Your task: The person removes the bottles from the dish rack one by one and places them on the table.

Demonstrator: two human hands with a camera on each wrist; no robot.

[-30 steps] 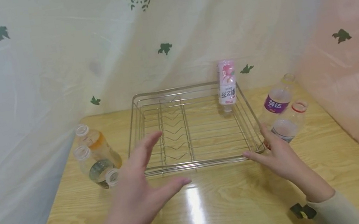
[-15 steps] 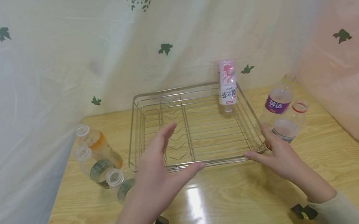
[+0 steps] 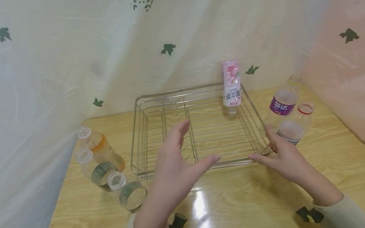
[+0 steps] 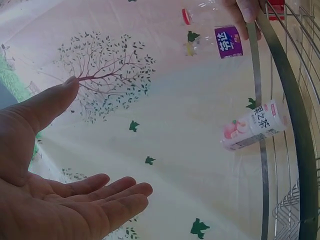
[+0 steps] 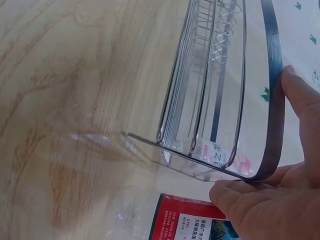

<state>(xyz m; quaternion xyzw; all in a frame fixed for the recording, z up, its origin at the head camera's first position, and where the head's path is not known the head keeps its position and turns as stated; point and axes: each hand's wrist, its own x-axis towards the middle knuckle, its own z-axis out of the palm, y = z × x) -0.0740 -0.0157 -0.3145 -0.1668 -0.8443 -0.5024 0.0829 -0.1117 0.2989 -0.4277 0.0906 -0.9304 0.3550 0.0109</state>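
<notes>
A wire dish rack [image 3: 226, 161] stands on the table. My right hand [image 3: 284, 157] grips its near right corner, thumb on the front rim and fingers along the right side. In the right wrist view the thumb [image 5: 302, 97] lies against the flat metal rim [image 5: 274, 125]. My left hand [image 3: 173, 167] hovers over the rack's front left part, thumb and fingers spread wide and nothing between them. In the left wrist view its palm and fingers [image 4: 95, 200] are bare. A pink-labelled bottle [image 3: 231, 84] stands neck down in the rack's back right corner.
Left of the rack stand three uncapped clear bottles, one with an orange band [image 3: 99, 144], one behind the nearest [image 3: 96, 167], and the nearest [image 3: 128, 192]. On the right are a purple-labelled bottle [image 3: 281, 106] and one with a red neck ring [image 3: 294, 128]. A patterned curtain [image 3: 122, 51] hangs behind.
My left hand has moved right and slightly up over the rack's front, fingers still spread, uncovering the nearest left bottle. My right hand stays at the rack's corner.
</notes>
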